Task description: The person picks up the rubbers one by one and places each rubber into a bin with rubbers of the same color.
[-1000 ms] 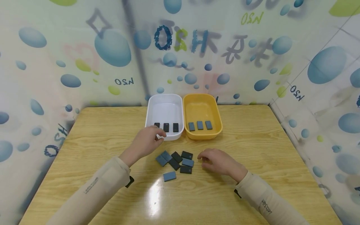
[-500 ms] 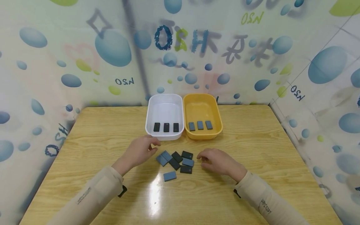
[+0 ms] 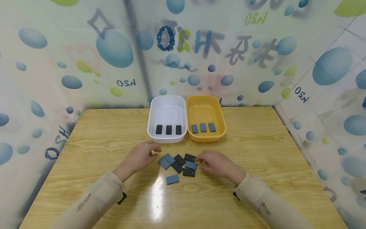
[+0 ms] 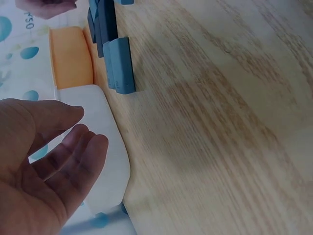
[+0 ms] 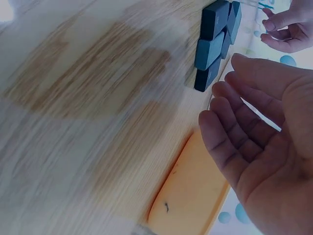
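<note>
A loose group of small flat rectangular blocks lies on the table, some black and some blue. My left hand [image 3: 139, 158] hovers left of the pair of blue blocks [image 3: 166, 161], with nothing between its loosely bent fingers [image 4: 93, 161]. At the right side of the group, my right hand [image 3: 218, 164] has its fingertips beside a black block [image 3: 190, 157] and a blue block [image 3: 190, 165]; in the right wrist view a gap shows between the fingers and the blocks. Another black block [image 3: 189, 172] and a single blue block [image 3: 172, 179] lie nearer the front.
Behind the group stand a white tray [image 3: 168, 109] and a yellow tray [image 3: 204, 111], side by side. Three black blocks [image 3: 169, 129] lie in a row in the white one, three blue blocks [image 3: 203, 127] in the yellow one. A patterned curtain [image 3: 183, 70] hangs behind the table.
My left hand has drawn back from the white tray's front edge toward the group of blocks. My right hand has shifted slightly left, closer to the blocks.
</note>
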Demonstrator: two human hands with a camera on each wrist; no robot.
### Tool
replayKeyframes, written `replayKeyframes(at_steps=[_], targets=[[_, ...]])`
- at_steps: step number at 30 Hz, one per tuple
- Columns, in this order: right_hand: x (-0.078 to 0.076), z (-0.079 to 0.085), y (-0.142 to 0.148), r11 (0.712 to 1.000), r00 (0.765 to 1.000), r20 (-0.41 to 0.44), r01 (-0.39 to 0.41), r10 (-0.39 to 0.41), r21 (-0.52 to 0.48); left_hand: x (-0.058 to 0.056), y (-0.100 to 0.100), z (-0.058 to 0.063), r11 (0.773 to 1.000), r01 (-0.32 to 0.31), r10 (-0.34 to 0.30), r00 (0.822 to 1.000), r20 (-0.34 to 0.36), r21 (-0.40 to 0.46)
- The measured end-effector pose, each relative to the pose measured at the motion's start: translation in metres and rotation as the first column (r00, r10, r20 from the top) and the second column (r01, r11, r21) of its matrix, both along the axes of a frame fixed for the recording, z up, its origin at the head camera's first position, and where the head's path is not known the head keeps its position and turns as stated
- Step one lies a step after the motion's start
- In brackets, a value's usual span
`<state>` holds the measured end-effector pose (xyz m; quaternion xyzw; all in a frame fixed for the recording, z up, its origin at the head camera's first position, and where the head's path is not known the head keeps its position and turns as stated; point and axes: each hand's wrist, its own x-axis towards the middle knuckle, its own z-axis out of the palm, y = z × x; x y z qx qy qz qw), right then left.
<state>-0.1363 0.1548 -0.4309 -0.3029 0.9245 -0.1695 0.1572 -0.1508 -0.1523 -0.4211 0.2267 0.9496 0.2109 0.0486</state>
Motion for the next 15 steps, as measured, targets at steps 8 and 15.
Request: replayKeyframes(at_steps=[8, 15], targets=[[-0.002, -0.002, -0.013, 0.999, 0.999, -0.014, -0.037, 0.037, 0.01, 0.001, -0.005, -0.005, 1.0, -0.015, 0.015, 1.0, 0.023, -0.012], [-0.002, -0.006, -0.019, 0.994, 0.992, -0.072, -0.105, 0.106, 0.024, 0.002, -0.007, -0.01, 1.0, -0.015, 0.015, 1.0, 0.017, -0.008]])
